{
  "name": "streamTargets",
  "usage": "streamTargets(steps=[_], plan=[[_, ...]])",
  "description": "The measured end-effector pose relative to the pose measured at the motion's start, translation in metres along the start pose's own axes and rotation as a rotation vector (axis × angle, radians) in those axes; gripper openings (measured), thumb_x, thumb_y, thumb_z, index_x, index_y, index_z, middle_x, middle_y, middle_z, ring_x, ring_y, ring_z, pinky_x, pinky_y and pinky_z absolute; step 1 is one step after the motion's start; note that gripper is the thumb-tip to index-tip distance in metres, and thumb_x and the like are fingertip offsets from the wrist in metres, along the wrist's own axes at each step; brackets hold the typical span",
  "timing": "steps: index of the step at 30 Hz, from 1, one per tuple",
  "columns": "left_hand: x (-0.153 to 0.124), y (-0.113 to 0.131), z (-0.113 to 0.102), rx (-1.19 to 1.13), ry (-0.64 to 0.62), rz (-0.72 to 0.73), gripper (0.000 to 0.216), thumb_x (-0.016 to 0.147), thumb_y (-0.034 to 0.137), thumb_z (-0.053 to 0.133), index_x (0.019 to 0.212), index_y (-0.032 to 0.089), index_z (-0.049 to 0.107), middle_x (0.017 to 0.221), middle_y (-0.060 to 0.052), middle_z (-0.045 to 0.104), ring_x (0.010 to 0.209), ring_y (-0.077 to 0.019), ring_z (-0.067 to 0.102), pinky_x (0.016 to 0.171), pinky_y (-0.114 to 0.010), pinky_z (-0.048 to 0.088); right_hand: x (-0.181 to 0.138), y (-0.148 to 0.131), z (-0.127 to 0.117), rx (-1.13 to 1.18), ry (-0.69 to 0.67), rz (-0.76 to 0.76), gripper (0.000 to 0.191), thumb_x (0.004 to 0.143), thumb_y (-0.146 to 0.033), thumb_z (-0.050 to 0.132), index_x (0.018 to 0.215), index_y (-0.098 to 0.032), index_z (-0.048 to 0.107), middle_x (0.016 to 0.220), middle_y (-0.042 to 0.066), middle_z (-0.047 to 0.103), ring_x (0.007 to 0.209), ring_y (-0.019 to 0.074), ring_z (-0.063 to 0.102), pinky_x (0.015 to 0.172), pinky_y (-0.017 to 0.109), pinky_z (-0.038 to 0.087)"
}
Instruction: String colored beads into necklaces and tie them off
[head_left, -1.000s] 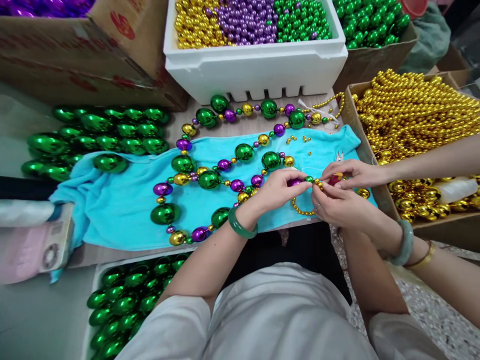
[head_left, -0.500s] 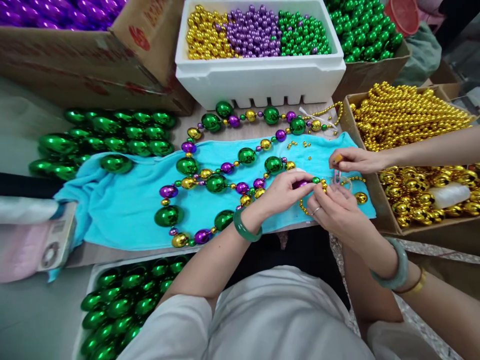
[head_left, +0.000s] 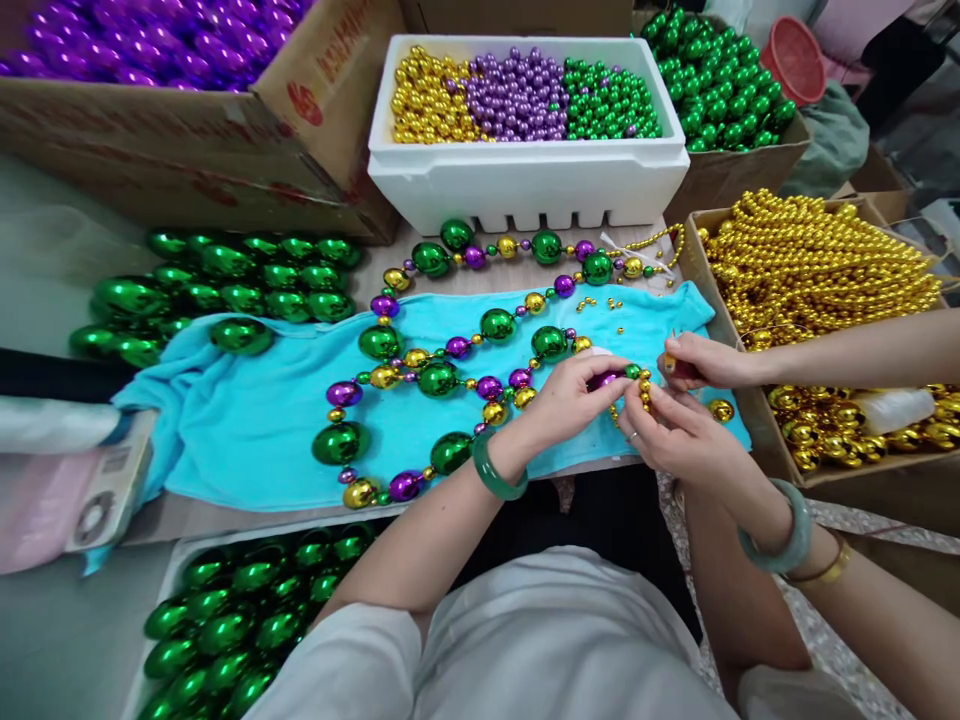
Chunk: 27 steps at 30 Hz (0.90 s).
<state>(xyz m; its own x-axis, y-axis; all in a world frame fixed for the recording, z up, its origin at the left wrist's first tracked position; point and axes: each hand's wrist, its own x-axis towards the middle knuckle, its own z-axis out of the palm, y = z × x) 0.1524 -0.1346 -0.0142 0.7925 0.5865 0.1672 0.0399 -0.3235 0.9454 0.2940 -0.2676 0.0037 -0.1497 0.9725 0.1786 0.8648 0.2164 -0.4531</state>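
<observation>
My left hand [head_left: 574, 395] wears a dark green bangle and is closed, thumb and fingers pinching a purple bead [head_left: 602, 381] of a bead garland [head_left: 439, 379]. My right forearm [head_left: 742, 590] runs up beneath another arm, and its hand is hidden. Over it a co-worker's ringed hand [head_left: 686, 430], with a pale bangle, pinches a short run of gold beads [head_left: 645, 388] beside a green bead. The co-worker's other hand [head_left: 701, 360] is closed around a small tool with an orange-yellow part; its kind is unclear. The garland loops across a turquoise towel [head_left: 255, 440].
A white foam box [head_left: 529, 185] of gold, purple and green beads stands behind. Cartons of gold bead strings [head_left: 817, 260] and large gold beads [head_left: 802, 430] flank the right. Large green beads [head_left: 225, 262] lie left, more [head_left: 225, 620] in a tray below.
The view has shifted, so most things sit slightly lower. The co-worker's tool hand has come down and drawn its fingers in around the tool. My left hand keeps its pinch.
</observation>
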Motion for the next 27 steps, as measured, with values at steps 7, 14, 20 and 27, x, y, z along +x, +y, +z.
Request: streamTargets(steps=[7,14,20,27], plan=[[-0.0020,-0.0009,-0.0007,0.013,0.001,0.031,0.020,0.086,0.019,0.059,0.102,0.014,0.071,0.102,-0.008,0.070,0.096,-0.0171,0.064,0.086,-0.028,0.051,0.0033,-0.0059,0.0003,-0.485,0.045,-0.302,0.048,0.090,0.009,0.033,0.121,-0.017,0.058,0.114,0.008,0.070,0.116,0.0098,0.062,0.103,0.024,0.051],[-0.0033,-0.0017,-0.0015,0.024,0.005,0.061,0.018,0.087,0.021,0.060,0.100,0.016,0.071,0.099,-0.007,0.070,0.093,-0.0168,0.064,0.084,-0.029,0.051,0.0031,-0.0055,0.0010,-0.544,0.047,-0.335,0.050,0.086,0.015,0.034,0.115,-0.016,0.062,0.113,0.007,0.071,0.115,0.0098,0.064,0.100,0.023,0.053],[-0.0036,-0.0026,-0.0016,0.022,0.004,0.067,0.019,0.086,0.020,0.060,0.100,0.016,0.072,0.098,-0.007,0.070,0.093,-0.0172,0.064,0.084,-0.029,0.051,0.0028,-0.0067,0.0007,-0.399,0.054,-0.284,0.054,0.085,0.016,0.035,0.117,-0.020,0.061,0.115,0.004,0.070,0.113,0.0088,0.064,0.101,0.021,0.053],[-0.0042,-0.0023,-0.0018,0.020,0.005,0.065,0.018,0.085,0.019,0.061,0.100,0.015,0.072,0.099,-0.007,0.071,0.094,-0.0171,0.064,0.084,-0.029,0.051,0.0029,-0.0071,0.0023,-0.459,0.034,-0.297,0.056,0.086,0.017,0.032,0.118,-0.019,0.060,0.114,0.005,0.070,0.114,0.0078,0.063,0.101,0.023,0.053]])
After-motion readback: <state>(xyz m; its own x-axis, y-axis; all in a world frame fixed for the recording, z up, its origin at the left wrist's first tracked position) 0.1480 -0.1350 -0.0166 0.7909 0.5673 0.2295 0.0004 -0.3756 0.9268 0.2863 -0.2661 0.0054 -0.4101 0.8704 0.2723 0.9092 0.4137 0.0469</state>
